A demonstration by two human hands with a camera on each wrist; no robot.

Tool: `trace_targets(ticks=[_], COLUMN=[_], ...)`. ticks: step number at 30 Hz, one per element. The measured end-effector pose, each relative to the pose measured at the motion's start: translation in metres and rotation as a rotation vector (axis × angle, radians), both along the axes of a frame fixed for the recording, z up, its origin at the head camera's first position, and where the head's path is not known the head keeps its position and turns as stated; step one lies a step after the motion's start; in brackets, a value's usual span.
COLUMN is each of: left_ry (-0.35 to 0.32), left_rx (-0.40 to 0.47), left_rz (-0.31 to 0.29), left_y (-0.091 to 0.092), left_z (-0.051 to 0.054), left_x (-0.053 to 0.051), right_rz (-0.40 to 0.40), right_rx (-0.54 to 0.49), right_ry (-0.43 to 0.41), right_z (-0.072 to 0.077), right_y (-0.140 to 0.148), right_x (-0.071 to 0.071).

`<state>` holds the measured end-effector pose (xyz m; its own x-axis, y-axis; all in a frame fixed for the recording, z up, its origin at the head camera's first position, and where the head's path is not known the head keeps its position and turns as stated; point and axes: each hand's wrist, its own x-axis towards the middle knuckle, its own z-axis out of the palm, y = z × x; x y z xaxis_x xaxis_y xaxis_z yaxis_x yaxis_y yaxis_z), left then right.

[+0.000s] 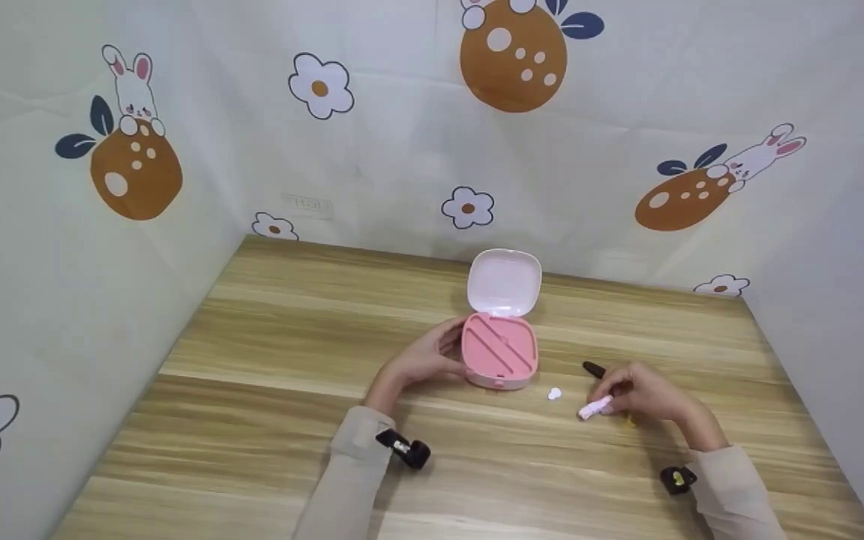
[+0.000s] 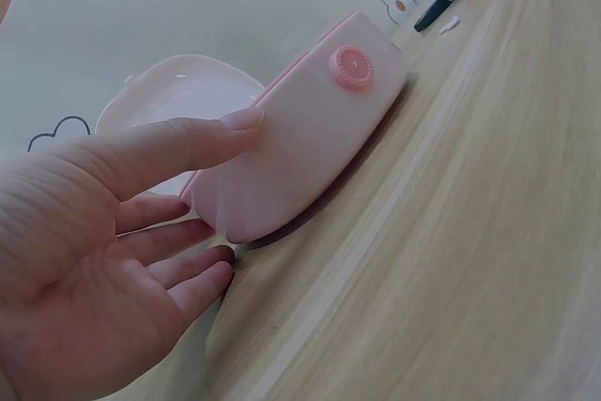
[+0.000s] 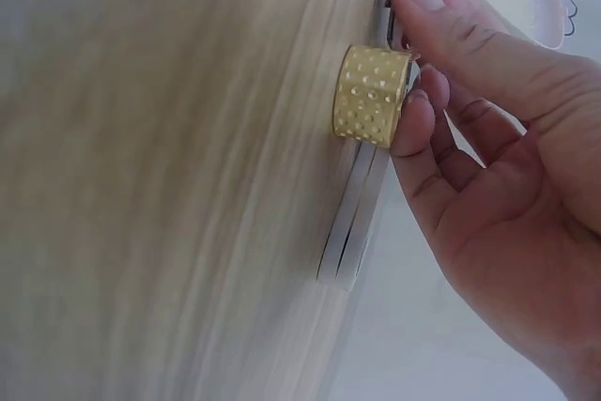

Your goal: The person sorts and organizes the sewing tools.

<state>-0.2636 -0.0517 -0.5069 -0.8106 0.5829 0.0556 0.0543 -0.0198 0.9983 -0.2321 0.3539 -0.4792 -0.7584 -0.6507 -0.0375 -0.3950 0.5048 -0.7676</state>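
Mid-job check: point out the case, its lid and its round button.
Case (image 2: 291,157), left wrist view: its pale outer wall.
Lid (image 1: 505,282), head view: middle of its inner face.
Button (image 2: 353,68), left wrist view: centre of its round face.

Pale piece (image 1: 594,408), apparently part-hidden

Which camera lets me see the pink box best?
The head view: it shows nearly all of the open pink box, with its lid raised and slanting lines inside. The left wrist view shows its side with a round knob and part of the lid. The right wrist view catches only bits, top right.
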Motion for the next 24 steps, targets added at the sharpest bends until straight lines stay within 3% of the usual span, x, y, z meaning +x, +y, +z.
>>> trace_targets(ticks=[9, 15, 24], left_ry=[-0.001, -0.004, -0.001], left_rx=[-0.011, -0.006, -0.004], left_rz=[0.007, 0.004, -0.006], left_y=[-0.001, 0.000, -0.001], left_z=[0.000, -0.001, 0.001], left_x=[0.001, 0.000, 0.001], right_rz=[-0.024, -0.083, -0.125], right_rx=[-0.037, -0.015, -0.012], right_ry=[-0.012, -0.030, 0.043], right_z=[0.002, 0.003, 0.006], right_y=[-0.002, -0.004, -0.008], right_x=[0.004, 0.008, 0.012])
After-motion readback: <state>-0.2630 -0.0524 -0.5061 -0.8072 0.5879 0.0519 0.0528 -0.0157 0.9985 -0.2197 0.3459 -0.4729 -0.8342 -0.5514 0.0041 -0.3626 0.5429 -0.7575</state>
